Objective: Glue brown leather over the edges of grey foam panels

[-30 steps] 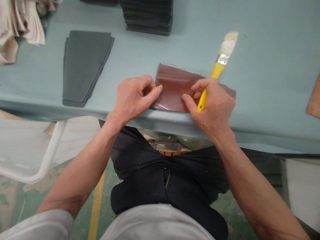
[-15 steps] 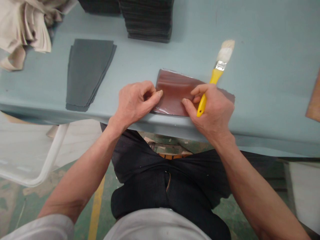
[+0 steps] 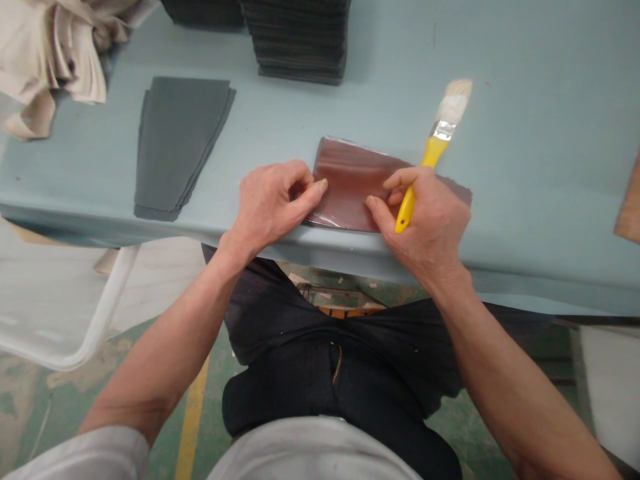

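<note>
A glossy reddish-brown sheet (image 3: 350,175) lies near the table's front edge, with dark grey material showing beneath it and at its right end. My left hand (image 3: 277,203) is closed at the sheet's left edge, thumb on top and the other fingers curled. A flat paintbrush (image 3: 434,152) with a yellow handle and pale bristles is held in my right hand (image 3: 425,217), bristles pointing up and away from me. That hand's thumb and fingertips also rest on or just over the brown sheet.
Dark grey cut pieces (image 3: 183,143) lie overlapped to the left. Tall stacks of dark pieces (image 3: 300,40) stand at the back. Beige cloth strips (image 3: 55,53) lie at the far left, a brown board (image 3: 629,207) at the right edge. A white-rimmed tub (image 3: 100,320) sits below the table.
The view has shifted very slightly. Both hands, the brown sheet and the paintbrush keep the same places relative to each other.
</note>
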`<action>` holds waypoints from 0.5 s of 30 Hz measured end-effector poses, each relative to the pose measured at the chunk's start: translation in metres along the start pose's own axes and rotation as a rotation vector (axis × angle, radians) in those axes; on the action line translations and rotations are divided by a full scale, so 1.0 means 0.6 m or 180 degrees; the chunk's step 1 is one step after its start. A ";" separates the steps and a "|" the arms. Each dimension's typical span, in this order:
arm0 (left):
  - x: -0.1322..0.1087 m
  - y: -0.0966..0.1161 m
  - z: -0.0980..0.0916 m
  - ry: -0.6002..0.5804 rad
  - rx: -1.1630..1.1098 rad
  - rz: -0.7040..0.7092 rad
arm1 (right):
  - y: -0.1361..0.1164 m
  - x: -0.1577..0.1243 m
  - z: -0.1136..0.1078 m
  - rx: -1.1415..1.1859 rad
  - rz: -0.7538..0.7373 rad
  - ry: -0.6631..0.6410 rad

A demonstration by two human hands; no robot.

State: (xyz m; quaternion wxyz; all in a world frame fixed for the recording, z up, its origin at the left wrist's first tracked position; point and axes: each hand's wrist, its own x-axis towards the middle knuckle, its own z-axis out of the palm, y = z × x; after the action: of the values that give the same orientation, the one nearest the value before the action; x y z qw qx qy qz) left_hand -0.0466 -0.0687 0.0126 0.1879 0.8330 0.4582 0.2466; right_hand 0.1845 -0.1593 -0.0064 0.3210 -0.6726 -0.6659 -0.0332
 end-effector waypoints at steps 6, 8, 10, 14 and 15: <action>0.001 0.000 0.000 -0.0076 0.0052 -0.0045 | -0.001 0.000 -0.001 0.0065 0.0035 -0.0029; 0.001 0.000 0.000 -0.0074 0.0064 -0.0055 | 0.000 0.000 0.000 0.0051 0.0019 -0.0007; 0.001 0.000 0.000 -0.0063 0.0077 -0.0068 | 0.000 0.000 0.000 0.0038 0.0011 0.0021; 0.000 0.000 -0.001 -0.0072 0.0073 -0.0064 | -0.001 0.000 0.000 -0.0014 0.0037 -0.0001; 0.000 0.001 -0.002 -0.0076 0.0065 -0.0059 | -0.001 0.000 0.000 -0.0020 0.0042 -0.0012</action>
State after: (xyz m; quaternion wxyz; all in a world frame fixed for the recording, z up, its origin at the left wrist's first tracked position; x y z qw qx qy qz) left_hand -0.0467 -0.0688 0.0136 0.1871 0.8335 0.4661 0.2302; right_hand 0.1842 -0.1595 -0.0060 0.3178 -0.6781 -0.6619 -0.0319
